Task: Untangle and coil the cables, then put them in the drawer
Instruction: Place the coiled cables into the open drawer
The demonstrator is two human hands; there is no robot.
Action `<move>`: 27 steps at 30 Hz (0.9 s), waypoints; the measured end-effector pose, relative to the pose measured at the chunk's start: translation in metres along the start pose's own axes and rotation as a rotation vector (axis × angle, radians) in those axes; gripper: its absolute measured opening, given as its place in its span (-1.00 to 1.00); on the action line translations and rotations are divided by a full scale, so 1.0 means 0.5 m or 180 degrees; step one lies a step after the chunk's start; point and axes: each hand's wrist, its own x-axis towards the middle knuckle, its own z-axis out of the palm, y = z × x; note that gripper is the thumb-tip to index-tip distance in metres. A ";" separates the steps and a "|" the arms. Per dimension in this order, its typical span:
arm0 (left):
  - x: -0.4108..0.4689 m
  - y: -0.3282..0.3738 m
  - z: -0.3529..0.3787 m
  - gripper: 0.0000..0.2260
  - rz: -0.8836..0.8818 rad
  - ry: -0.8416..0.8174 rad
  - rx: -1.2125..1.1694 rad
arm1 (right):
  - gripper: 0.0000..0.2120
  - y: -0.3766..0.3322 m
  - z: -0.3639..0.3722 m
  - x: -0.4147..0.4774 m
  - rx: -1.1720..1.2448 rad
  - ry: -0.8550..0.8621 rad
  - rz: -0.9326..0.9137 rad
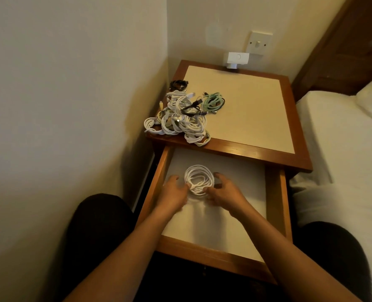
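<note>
1. Both hands are down in the open drawer (167, 164), and between them lies a coiled white cable (199, 179), flat on the pale drawer floor.
2. The left hand (173, 191) sits just left of the coil with its fingers loosely spread. The tips reach the coil's near-left edge. It's a bit blurred, but no grip shows.
3. The right hand (225, 192) is just right of the coil, relaxed and gently curved. One finger lies along the coil's right side, the thumb is near its lower edge, and nothing is clasped.
4. Beyond the hands, up on the nightstand (246, 118), a tangled pile of white cables (180, 119) sits at the near-left corner, spilling over the wooden edge.
5. Touching that pile on the side further from the hands is a mint-green cable (215, 102), and a small black cable (178, 83) sits further back by the wall.
6. Far past the hands, a white plug adapter (236, 58) sits below a wall socket (259, 42).
7. Well to the right of the right hand is a bed (344, 162) with a white sheet.
</note>
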 end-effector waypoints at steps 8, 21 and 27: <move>0.071 0.006 0.027 -0.87 -0.0096 0.0346 -0.1397 | -0.52 -0.055 0.037 0.060 0.0303 0.0204 -0.0600; 0.037 0.038 0.013 -0.66 0.0446 0.0418 -0.1211 | -0.57 -0.074 0.009 0.052 0.0348 0.0041 -0.0565; -0.022 0.059 -0.040 -0.76 0.1031 0.0543 -0.0757 | -0.71 -0.138 -0.070 -0.043 -0.0728 0.0111 -0.0956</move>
